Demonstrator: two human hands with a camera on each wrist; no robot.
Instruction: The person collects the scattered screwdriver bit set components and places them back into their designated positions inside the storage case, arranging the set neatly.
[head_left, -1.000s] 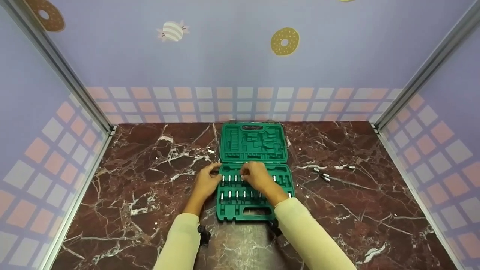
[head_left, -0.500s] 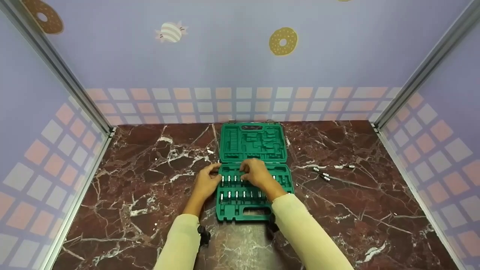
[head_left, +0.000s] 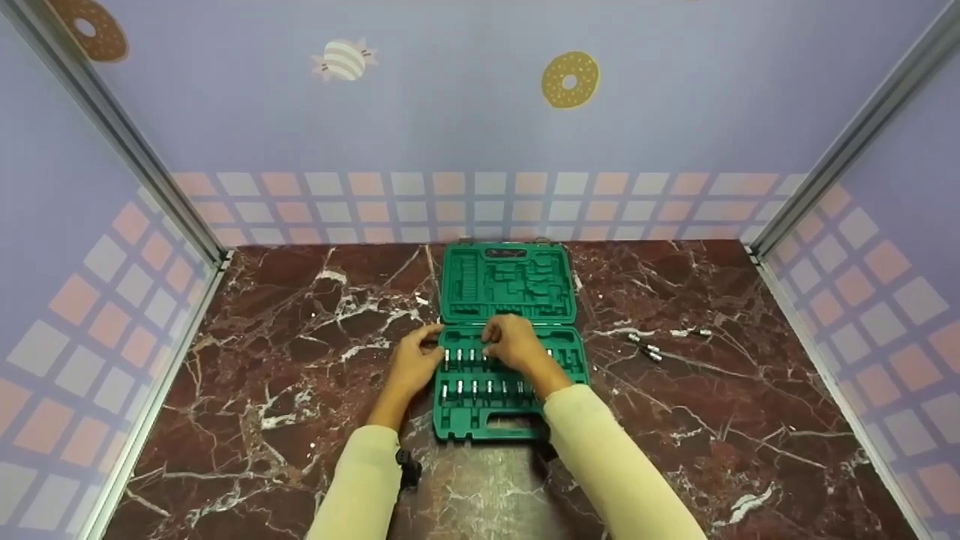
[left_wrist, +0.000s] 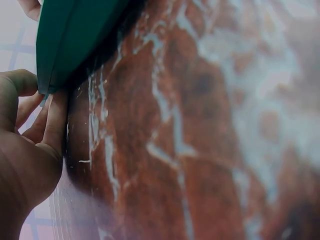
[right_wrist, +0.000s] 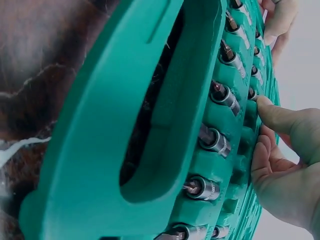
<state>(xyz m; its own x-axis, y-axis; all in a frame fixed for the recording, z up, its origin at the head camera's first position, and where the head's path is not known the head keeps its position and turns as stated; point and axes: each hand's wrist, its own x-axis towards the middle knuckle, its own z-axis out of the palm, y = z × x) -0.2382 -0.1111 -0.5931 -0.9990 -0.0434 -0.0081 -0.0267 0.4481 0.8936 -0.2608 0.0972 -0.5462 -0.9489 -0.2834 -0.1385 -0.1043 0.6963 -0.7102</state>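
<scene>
Bit (right_wrist: pixel 252 94) is standing in the case's (head_left: pixel 451 424) upper row. The right hand (head_left: pixel 514 345) is hardly shifting over the last second, seemingly still working there, fingers bent, thumb touching the bit; any pinch is staying unclear. The left hand (head_left: pixel 411 365), fingers loosely extended, is touching the case's left edge.

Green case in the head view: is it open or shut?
Open. The green case has its lid folded back, the moulded inside in plain sight, and rows of metal bits exposed.
</scene>
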